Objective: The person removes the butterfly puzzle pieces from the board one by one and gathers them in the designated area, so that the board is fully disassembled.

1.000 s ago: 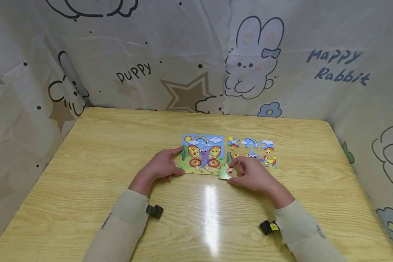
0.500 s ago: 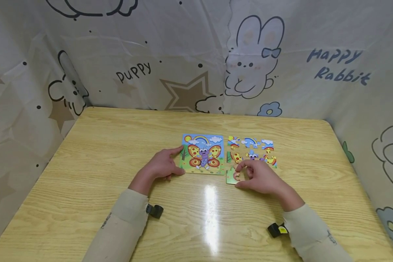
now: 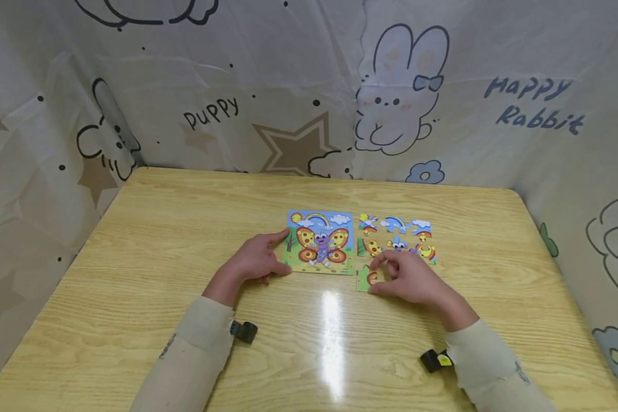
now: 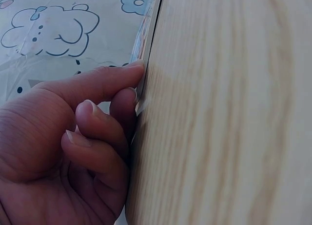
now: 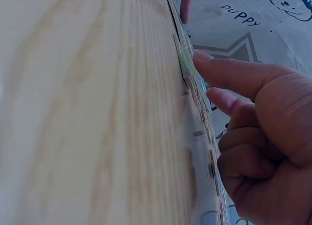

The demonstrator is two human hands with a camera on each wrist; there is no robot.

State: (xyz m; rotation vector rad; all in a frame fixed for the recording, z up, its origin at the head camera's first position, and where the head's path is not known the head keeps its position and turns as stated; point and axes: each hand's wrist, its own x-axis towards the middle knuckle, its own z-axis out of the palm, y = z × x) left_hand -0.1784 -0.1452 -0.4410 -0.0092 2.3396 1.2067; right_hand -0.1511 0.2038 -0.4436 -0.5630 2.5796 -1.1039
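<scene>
A square butterfly picture board (image 3: 320,242) lies flat near the middle of the table in the head view. At its left edge rests my left hand (image 3: 254,257), index fingertip higher up and thumb near the lower corner. Just right of the board, the thumb and index finger of my right hand (image 3: 411,278) pinch a green jigsaw puzzle piece (image 3: 363,279) with a reddish curve on it. From the side, the right wrist view shows this piece low over the tabletop. Several other puzzle pieces (image 3: 394,224) lie behind the right hand, which partly covers the nearer ones.
The wooden table (image 3: 185,200) has a bright light reflection in front of the board. A patterned curtain (image 3: 298,91) with rabbits and stars hangs behind and beside it. Small black cameras sit at both wrists.
My right hand has moved the green puzzle piece to the right, away from the board's lower right corner, and the piece lies flatter. The left hand has stayed in place.
</scene>
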